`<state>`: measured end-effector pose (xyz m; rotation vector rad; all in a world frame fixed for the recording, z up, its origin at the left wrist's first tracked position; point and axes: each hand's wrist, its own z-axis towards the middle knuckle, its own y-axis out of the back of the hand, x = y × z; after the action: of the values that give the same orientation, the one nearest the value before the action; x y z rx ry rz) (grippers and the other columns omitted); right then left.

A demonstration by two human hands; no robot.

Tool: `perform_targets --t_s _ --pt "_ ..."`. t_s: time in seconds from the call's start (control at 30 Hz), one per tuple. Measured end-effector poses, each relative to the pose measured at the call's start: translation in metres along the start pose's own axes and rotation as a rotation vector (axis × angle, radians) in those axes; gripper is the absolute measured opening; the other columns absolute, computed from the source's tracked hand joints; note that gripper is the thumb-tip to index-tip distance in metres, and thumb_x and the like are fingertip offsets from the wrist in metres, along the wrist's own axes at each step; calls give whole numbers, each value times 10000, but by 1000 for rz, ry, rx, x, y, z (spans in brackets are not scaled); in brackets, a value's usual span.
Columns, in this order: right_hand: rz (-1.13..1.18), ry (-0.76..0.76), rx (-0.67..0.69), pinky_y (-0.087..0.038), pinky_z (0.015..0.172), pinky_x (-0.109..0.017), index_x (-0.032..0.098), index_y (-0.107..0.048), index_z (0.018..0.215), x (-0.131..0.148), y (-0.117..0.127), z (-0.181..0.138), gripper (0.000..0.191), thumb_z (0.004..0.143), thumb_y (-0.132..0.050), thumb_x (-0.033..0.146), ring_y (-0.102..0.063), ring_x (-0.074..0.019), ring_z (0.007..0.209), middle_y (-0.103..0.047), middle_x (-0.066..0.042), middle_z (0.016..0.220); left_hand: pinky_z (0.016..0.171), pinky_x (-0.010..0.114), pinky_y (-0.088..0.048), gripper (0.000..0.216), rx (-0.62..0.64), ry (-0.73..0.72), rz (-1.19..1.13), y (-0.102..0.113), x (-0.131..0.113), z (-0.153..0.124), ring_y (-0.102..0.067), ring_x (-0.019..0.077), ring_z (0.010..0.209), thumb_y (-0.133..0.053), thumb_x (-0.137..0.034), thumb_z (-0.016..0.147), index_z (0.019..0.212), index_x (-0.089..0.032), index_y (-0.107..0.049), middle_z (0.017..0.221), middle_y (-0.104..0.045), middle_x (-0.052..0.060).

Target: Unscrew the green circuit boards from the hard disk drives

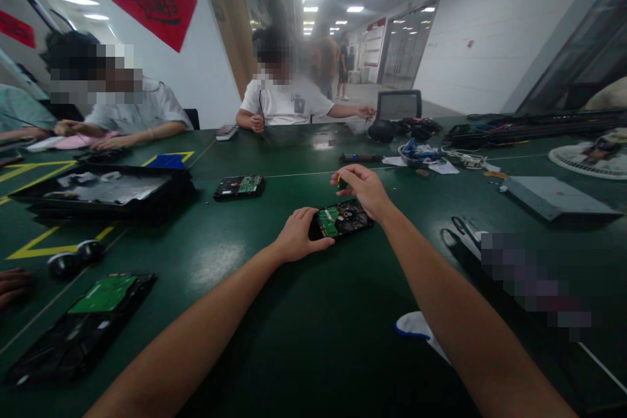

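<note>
While the left hand (296,236), half curled, holds a hard drive (331,221), the right hand (365,187) just above pinches a yellow-and-black tool (340,182).

I see a dark green tabletop (294,326) with angular yellow stripes (39,253) and thin pale lines. The held hard drive (351,221) is black with a green circuit board (329,222); the drive at lower left (73,339) repeats that pairing. A white fabric piece (413,323) has blue edging. One seated person's shirt (279,104) is white, dark-printed. The wall poster (153,0) is red with black calligraphy.
</note>
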<state>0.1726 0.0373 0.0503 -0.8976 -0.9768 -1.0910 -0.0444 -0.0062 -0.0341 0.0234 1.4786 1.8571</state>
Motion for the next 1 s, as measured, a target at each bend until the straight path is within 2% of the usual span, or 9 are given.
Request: perform_targets --t_s 0.13,0.27,0.37,0.47,0.63,0.87,1.0 --pt "67 -36 -19 -611 688 -310 215 -693 977 1 3 0 250 888 -682 448 -700 -199 919 -734 -64 967 1146 518 -430 887 1 3 -3 0 0 -1 -525 354 1331 -689 -760 773 1409 -165 -518 1395 -583 172" --pt "-32 -16 -34 -569 580 -245 243 -727 1047 1 8 3 270 847 -721 424 -672 -178 868 -708 -34 942 1142 525 -431 885 6 7 -8 0 1 -1 -522 358 1336 -691 -760 770 1412 -176 -516 1395 -583 166" --pt "-64 -5 -36 -523 513 -206 230 -743 976 -1 7 4 245 838 -718 432 -648 -160 827 -701 -31 938 1141 528 -432 872 5 4 -11 0 1 0 -523 358 1335 -695 -751 772 1412 -187 -517 1391 -587 161" --pt "-21 -9 -29 -545 546 -218 216 -709 906 -1 4 3 224 837 -724 428 -676 -177 877 -721 -44 961 1143 530 -430 875 10 2 -12 1 0 0 -526 359 1331 -694 -750 774 1414 -180 -516 1394 -586 167" --pt "67 -51 -1 -604 663 -298 214 -684 962 1 3 0 254 878 -670 453 -708 -199 898 -744 -64 962 1135 543 -434 870 10 8 -15 1 0 0 -527 364 1328 -705 -744 767 1410 -188 -522 1397 -585 165" --pt "-28 -32 -28 -486 519 -217 231 -734 1003 3 8 2 224 864 -677 397 -676 -172 844 -712 -46 938 1132 540 -436 869 -2 5 -20 0 0 -1 -531 369 1324 -710 -736 766 1409 -180 -526 1386 -592 167" --pt "-31 -14 15 -520 561 -235 225 -746 925 2 5 2 221 855 -707 431 -661 -176 877 -717 -54 986 1126 529 -440 887 0 -1 -15 0 0 0 -538 364 1309 -711 -741 763 1409 -165 -524 1380 -594 175"
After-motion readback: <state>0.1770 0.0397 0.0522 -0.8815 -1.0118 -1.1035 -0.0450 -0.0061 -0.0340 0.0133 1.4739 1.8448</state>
